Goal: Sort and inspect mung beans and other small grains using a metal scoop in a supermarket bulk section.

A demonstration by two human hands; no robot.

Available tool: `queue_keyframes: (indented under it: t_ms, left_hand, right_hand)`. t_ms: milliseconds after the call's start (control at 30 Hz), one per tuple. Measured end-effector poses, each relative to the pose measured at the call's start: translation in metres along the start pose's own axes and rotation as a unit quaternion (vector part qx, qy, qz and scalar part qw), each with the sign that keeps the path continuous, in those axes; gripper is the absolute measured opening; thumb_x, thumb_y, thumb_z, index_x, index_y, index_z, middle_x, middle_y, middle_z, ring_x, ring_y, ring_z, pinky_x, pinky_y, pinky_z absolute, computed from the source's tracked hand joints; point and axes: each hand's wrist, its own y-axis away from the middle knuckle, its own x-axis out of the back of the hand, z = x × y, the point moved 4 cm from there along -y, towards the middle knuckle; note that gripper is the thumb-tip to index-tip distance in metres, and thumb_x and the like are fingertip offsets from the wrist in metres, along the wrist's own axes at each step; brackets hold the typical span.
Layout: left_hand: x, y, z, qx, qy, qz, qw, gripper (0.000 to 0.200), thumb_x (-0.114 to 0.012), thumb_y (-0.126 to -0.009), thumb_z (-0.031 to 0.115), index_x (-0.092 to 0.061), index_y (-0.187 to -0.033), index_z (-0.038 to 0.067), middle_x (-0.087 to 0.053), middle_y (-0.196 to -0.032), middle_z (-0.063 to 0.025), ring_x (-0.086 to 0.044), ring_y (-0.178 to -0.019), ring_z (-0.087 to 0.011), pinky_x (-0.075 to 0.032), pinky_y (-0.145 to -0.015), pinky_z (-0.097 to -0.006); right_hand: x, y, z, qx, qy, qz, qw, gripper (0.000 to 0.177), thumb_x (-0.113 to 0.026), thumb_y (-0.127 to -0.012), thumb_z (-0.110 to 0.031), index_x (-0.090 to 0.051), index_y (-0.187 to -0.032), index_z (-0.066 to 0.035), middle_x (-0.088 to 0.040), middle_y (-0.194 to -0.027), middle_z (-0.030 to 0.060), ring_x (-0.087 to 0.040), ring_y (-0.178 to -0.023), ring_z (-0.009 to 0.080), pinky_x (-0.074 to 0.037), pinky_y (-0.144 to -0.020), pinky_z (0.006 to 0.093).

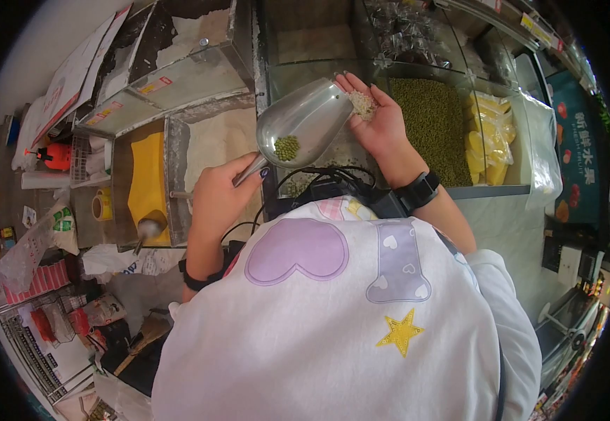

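My left hand (219, 188) is closed around the handle of a metal scoop (312, 116). A small heap of green mung beans (286, 148) lies in the scoop near the handle end. The scoop's front lip reaches my right hand (387, 133), whose palm is turned up and cupped with the fingers stretched out. Pale, rice-like grains (362, 105) rest in that palm, beside the lip. Both hands are above a clear-walled bin, whose contents are mostly hidden by the scoop and a black strap.
To the right stand a bin of green beans (427, 126) and yellow packets (488, 133). A flour-like powder bin (220, 144) is at the left, with another metal scoop (152, 226) near a yellow sheet (147, 179). Glass dividers (389, 69) rise between the bins.
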Motion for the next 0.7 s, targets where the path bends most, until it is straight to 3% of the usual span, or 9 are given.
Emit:
queue_keyframes:
  t_ms: [333, 433, 700]
  left_hand:
    - [0.002, 0.001, 0.005, 0.023, -0.046, 0.005, 0.999, 0.03, -0.063, -0.077, 0.008, -0.061, -0.106, 0.001, -0.064, -0.075, -0.0084, -0.053, -0.064, -0.0067, -0.043, -0.059, -0.0228]
    - [0.003, 0.001, 0.001, 0.007, -0.043, 0.021, 0.999, 0.03, -0.063, -0.077, 0.009, -0.062, -0.105, 0.002, -0.063, -0.072, -0.0078, -0.051, -0.062, -0.0064, -0.042, -0.057, -0.0224]
    - [0.003, 0.0, 0.002, 0.005, -0.035, 0.025, 0.999, 0.03, -0.064, -0.076, 0.01, -0.062, -0.105, 0.002, -0.061, -0.068, -0.0066, -0.049, -0.06, -0.006, -0.041, -0.056, -0.0225]
  right_hand:
    - [0.007, 0.001, 0.001, -0.015, 0.062, 0.027, 0.998, 0.047, -0.023, -0.094, -0.024, -0.04, -0.128, 0.002, -0.04, -0.135, 0.0143, -0.039, -0.123, 0.0247, -0.033, -0.093, 0.0321]
    - [0.01, -0.002, 0.001, -0.016, 0.026, 0.007, 1.0, 0.046, -0.024, -0.095, -0.022, -0.035, -0.13, 0.005, -0.036, -0.137, 0.0179, -0.036, -0.125, 0.0303, -0.03, -0.103, 0.0393]
    - [0.011, 0.0, 0.0, -0.019, 0.059, 0.015, 0.998, 0.046, -0.024, -0.095, -0.023, -0.035, -0.131, 0.003, -0.037, -0.137, 0.0158, -0.037, -0.124, 0.0278, -0.033, -0.1, 0.0369]
